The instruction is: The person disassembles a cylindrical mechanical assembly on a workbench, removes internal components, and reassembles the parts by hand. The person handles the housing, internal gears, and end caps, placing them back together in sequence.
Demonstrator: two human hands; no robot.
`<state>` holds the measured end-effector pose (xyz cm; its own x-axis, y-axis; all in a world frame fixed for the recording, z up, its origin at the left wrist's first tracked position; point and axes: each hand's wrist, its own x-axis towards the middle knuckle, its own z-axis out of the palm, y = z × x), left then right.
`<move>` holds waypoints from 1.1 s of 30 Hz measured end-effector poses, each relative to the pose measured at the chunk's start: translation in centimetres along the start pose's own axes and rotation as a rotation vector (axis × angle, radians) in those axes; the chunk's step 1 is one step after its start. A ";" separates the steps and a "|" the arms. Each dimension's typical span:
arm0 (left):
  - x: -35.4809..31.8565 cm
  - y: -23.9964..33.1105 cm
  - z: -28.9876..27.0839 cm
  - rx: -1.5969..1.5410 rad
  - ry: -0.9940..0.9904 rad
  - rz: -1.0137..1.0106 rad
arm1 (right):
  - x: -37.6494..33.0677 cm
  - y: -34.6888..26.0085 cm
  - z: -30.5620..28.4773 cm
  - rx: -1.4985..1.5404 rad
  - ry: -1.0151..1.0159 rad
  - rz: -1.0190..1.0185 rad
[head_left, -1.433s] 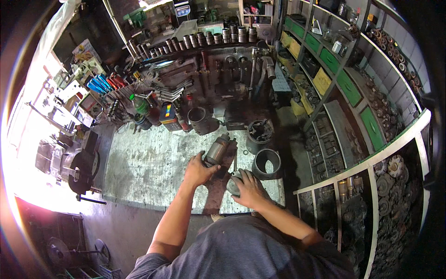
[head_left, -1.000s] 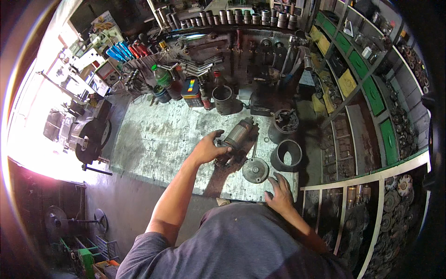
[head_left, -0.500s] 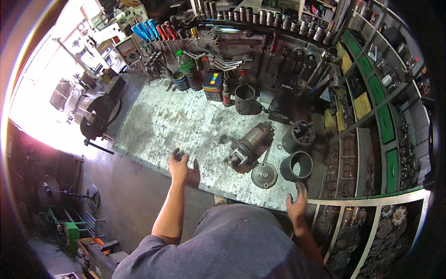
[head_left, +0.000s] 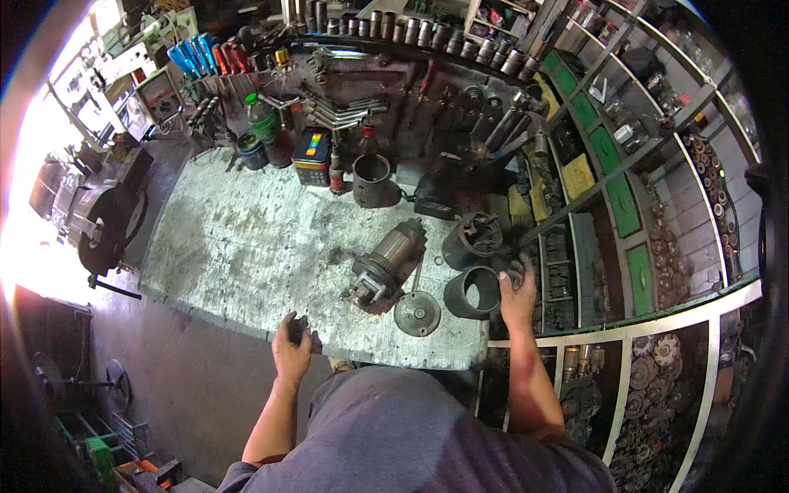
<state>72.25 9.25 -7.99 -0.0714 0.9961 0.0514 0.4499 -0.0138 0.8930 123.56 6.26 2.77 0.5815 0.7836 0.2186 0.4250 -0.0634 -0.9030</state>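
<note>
Shelves of greasy parts (head_left: 657,378) flank a worn, pale surface (head_left: 222,238) in the head view. On it, the armature (head_left: 393,251) lies on its side out of any housing, with the round cover (head_left: 417,314) flat just beside it. The hollow cylinder (head_left: 459,301) stands nearby, open and unfilled; as it looks, these parts are separated and none is joined yet. The right hand (head_left: 518,294) spreads wide beside the cylinder, contact unclear; the left hand (head_left: 293,347), loosely curled at the near edge, grips nothing visible.
</note>
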 end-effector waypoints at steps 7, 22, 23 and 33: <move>1.1 -0.4 -0.8 -0.033 0.037 -0.118 | -1.3 -2.5 3.7 -0.525 -0.115 -0.220; 2.5 -1.5 -0.3 0.169 0.079 -0.029 | -1.8 -0.9 4.1 -0.624 -0.139 -0.245; 2.5 -1.6 -0.3 0.142 0.076 -0.025 | -1.8 -0.9 4.1 -0.623 -0.152 -0.219; 2.3 -1.6 -0.5 0.050 0.047 -0.005 | 0.9 -2.9 3.3 -0.411 -0.009 -0.014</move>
<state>70.92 11.57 -9.10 -0.1154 0.9909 0.0687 0.4933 -0.0028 0.8699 120.59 9.24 4.32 0.5681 0.7916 0.2249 0.6760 -0.2930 -0.6762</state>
